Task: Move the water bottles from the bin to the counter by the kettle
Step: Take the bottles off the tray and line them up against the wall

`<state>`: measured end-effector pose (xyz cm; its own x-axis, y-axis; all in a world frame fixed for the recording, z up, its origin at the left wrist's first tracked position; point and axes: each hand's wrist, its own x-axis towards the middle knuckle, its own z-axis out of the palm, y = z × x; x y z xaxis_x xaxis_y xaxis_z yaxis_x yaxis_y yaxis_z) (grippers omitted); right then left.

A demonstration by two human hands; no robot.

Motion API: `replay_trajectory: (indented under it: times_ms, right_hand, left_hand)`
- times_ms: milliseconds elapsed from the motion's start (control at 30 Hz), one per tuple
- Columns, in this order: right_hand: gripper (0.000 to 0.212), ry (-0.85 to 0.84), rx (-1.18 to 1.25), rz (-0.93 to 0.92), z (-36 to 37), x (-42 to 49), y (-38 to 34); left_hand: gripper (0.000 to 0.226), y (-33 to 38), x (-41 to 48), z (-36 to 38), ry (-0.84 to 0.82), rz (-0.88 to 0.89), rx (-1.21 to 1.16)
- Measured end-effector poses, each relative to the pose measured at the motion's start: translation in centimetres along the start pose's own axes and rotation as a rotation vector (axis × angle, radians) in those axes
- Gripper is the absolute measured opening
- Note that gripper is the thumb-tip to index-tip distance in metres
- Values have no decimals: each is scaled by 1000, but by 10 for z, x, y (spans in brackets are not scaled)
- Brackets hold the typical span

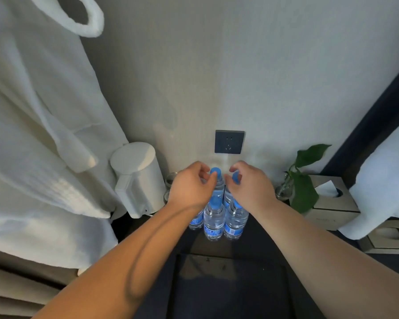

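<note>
Left hand (pixel 191 185) pinches the blue cap of the back-left bottle (pixel 218 187); right hand (pixel 249 185) has its fingers curled round the cap of the back-right bottle (pixel 227 196); 3 front bottles (pixel 213 221) stand bunched right up against them, all upright on the dark table (pixel 217 248), just right of the white kettle (pixel 138 178); plant (pixel 304 180) and tissue box (pixel 332 203) further right.
</note>
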<state>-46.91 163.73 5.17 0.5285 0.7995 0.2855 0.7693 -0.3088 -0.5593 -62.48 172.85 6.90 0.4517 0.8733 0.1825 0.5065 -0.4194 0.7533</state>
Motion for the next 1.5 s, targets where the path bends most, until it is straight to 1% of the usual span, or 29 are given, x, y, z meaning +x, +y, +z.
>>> replay_trajectory:
  times_ms: [67, 133, 200, 267, 300, 367, 433, 467, 600, 767, 933, 1133, 1333, 1400, 1500]
  right_hand:
    - [29, -40, -57, -56, 2, 15, -6]
    - [36, -103, -137, -124, 7, 28, -12]
    - [46, -189, -263, -166, 12, 38, -17]
    - [47, -275, -422, -195, 20, 45, -19]
    - [45, -309, -483, -209, 23, 48, -20]
    - [41, -347, -545, -220, 30, 53, -21]
    - [39, -351, -541, -212, 34, 59, -22]
    - [38, -352, -532, -207, 35, 61, -23]
    - [31, -360, -483, -186, 35, 73, -25]
    - [22, -359, -445, -134, 34, 84, -24]
    - [21, -402, -373, -53, 34, 92, -21]
    - [17, -429, -396, -21, 37, 95, -23]
    - [18, -453, -437, -2, 33, 98, -31]
    - [21, -450, -441, 3, 33, 98, -32]
    - [23, -448, -449, 13, 35, 96, -33]
  left_hand:
    - [20, -1, 19, -8, 14, 32, 37]
    - [26, -7, 38, -15, -27, 47, 165]
    - [41, -16, 52, -18, -126, 43, 346]
    - [51, -25, 60, -18, -260, 23, 460]
    - [51, -29, 63, -17, -314, 27, 489]
    - [37, -35, 68, -14, -378, 50, 515]
    - [23, -37, 72, -13, -385, 50, 497]
    - [20, -38, 74, -12, -379, 48, 478]
    - [19, -37, 81, -11, -376, 68, 421]
    - [18, -37, 97, -8, -391, 108, 416]
    - [23, -37, 109, -6, -372, 153, 417]
    - [28, -41, 111, -5, -392, 171, 436]
    - [21, -41, 114, -4, -440, 189, 464]
    - [26, -41, 115, -4, -475, 208, 500]
    - [40, -41, 117, -6, -520, 237, 535]
